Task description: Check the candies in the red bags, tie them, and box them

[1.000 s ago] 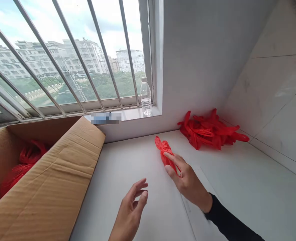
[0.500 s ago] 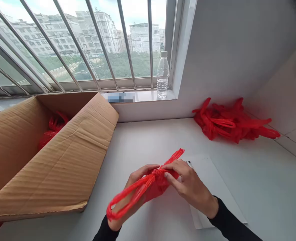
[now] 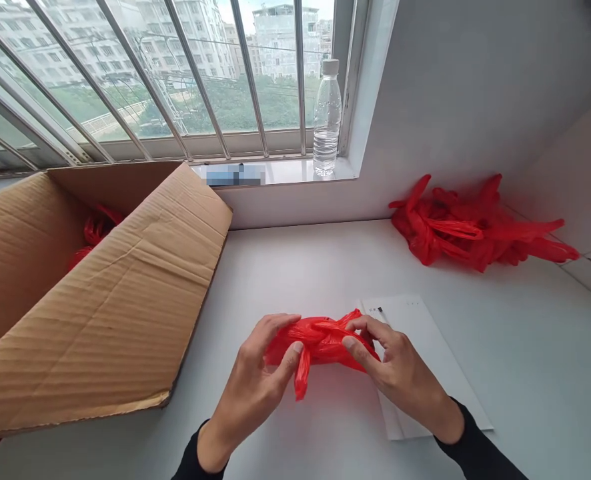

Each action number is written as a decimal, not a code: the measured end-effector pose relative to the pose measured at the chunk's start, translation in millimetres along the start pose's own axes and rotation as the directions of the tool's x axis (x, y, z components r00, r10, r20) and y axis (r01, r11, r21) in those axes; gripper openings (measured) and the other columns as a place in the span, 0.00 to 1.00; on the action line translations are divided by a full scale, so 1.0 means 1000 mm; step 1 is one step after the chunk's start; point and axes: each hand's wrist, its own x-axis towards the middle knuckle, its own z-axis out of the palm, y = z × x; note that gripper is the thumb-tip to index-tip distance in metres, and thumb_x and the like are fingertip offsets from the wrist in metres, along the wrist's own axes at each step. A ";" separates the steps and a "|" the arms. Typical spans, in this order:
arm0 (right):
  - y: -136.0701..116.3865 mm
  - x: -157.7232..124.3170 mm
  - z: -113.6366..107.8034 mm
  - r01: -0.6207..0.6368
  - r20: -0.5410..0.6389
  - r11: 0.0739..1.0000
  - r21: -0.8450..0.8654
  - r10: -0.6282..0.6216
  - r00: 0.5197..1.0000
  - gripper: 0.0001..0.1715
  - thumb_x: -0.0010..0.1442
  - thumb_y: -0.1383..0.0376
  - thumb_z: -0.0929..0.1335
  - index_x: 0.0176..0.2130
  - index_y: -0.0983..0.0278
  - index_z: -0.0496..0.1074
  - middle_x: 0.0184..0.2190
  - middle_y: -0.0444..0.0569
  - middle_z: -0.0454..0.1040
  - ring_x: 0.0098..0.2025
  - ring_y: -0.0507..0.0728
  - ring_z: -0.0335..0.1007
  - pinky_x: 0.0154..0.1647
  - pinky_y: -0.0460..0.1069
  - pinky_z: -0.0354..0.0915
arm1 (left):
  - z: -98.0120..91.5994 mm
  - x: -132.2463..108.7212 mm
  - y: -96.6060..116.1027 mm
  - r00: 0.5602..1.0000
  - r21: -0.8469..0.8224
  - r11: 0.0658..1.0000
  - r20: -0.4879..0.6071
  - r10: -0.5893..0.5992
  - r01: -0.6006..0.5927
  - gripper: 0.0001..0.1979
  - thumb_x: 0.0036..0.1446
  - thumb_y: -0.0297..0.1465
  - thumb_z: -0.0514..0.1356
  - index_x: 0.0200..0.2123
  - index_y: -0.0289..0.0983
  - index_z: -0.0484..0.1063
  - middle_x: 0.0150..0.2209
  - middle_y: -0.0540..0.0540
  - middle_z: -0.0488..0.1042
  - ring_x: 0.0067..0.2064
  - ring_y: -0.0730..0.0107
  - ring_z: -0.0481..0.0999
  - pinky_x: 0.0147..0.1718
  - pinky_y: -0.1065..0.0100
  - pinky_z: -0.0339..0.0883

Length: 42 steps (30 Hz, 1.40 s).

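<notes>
Between my hands, near the front middle of the white table, is a red plastic bag (image 3: 320, 340), bunched and knotted. My left hand (image 3: 263, 367) grips its left end, thumb on the near side and fingers over the far side. A short twisted end of the bag hangs down by the left thumb. On the other side, my right hand (image 3: 393, 363) pinches the bag's right end between thumb and fingers. What is inside the bag, if anything, is hidden.
An open cardboard box (image 3: 120, 313) with red bags (image 3: 95, 230) inside stands at left. White paper (image 3: 425, 360) with a pen (image 3: 381, 312) lies under my right hand. A pile of red bags (image 3: 465, 223) is at back right. A water bottle (image 3: 327, 120) stands on the sill.
The bag has turned to lie level across, and its long loop no longer stretches over my left forearm. My left hand has moved from behind the bag to its left end. The view has tilted down.
</notes>
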 end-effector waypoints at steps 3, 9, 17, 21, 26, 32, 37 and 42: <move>0.007 0.000 0.000 -0.022 -0.077 0.994 0.108 0.031 0.997 0.17 0.72 0.47 0.63 0.41 0.55 0.70 0.35 0.42 0.71 0.37 0.55 0.64 0.30 0.50 0.55 | 0.001 0.002 -0.002 0.987 0.063 0.997 -0.158 -0.030 0.041 0.09 0.67 0.41 0.61 0.41 0.44 0.78 0.42 0.49 0.79 0.45 0.64 0.77 0.45 0.66 0.69; 0.025 -0.007 -0.011 -0.129 -0.126 0.957 0.259 0.166 0.978 0.18 0.72 0.45 0.61 0.44 0.55 0.66 0.39 0.42 0.69 0.39 0.55 0.66 0.36 0.49 0.61 | -0.012 0.007 -0.012 0.966 0.008 0.996 -0.247 -0.080 0.085 0.13 0.67 0.44 0.60 0.47 0.43 0.76 0.47 0.47 0.78 0.50 0.62 0.77 0.53 0.61 0.68; 0.012 -0.017 -0.012 -0.082 -0.161 0.944 0.320 0.140 0.977 0.24 0.72 0.46 0.62 0.32 0.59 0.60 0.27 0.40 0.55 0.29 0.53 0.51 0.29 0.49 0.53 | 0.000 0.012 0.008 0.939 0.115 0.983 -0.297 0.173 -0.145 0.02 0.65 0.33 0.64 0.39 0.44 0.77 0.40 0.50 0.74 0.43 0.68 0.74 0.45 0.67 0.67; 0.021 -0.016 -0.015 -0.061 -0.279 0.898 0.436 0.199 0.939 0.22 0.73 0.46 0.61 0.35 0.58 0.62 0.30 0.41 0.60 0.31 0.54 0.56 0.31 0.48 0.58 | -0.010 0.013 0.004 0.870 0.021 0.993 -0.481 0.108 -0.112 0.04 0.66 0.36 0.63 0.41 0.43 0.75 0.43 0.50 0.72 0.44 0.69 0.73 0.45 0.67 0.67; 0.005 -0.022 -0.003 0.235 -0.657 0.961 0.146 -0.083 0.749 0.15 0.69 0.59 0.68 0.54 0.55 0.66 0.51 0.51 0.69 0.52 0.61 0.68 0.51 0.56 0.66 | -0.009 0.003 0.016 0.911 -0.106 0.994 -0.411 -0.031 -0.014 0.09 0.69 0.39 0.60 0.41 0.43 0.77 0.25 0.54 0.63 0.29 0.73 0.64 0.32 0.71 0.61; -0.031 -0.026 0.008 0.521 -0.317 0.784 -0.336 -0.615 0.722 0.25 0.68 0.76 0.64 0.60 0.58 0.64 0.50 0.51 0.73 0.54 0.60 0.67 0.56 0.57 0.65 | -0.009 -0.009 0.023 0.972 -0.315 0.945 -0.237 0.007 -0.084 0.09 0.68 0.39 0.60 0.43 0.43 0.77 0.34 0.49 0.76 0.33 0.68 0.73 0.32 0.70 0.66; -0.026 -0.015 0.011 0.441 -0.111 0.765 -0.468 -0.547 0.830 0.23 0.71 0.74 0.62 0.62 0.63 0.66 0.48 0.52 0.75 0.50 0.60 0.68 0.58 0.60 0.62 | -0.006 -0.015 0.022 0.994 -0.407 0.909 -0.092 0.060 -0.093 0.16 0.57 0.38 0.69 0.46 0.46 0.70 0.36 0.51 0.73 0.24 0.76 0.67 0.21 0.74 0.64; -0.021 -0.023 0.014 0.460 0.061 0.739 -0.492 -0.498 0.865 0.15 0.71 0.71 0.63 0.54 0.60 0.71 0.36 0.47 0.75 0.39 0.60 0.70 0.46 0.59 0.66 | 0.011 -0.018 0.032 0.983 -0.349 0.937 -0.179 -0.034 -0.031 0.19 0.56 0.34 0.71 0.42 0.46 0.63 0.39 0.53 0.71 0.31 0.76 0.71 0.30 0.76 0.71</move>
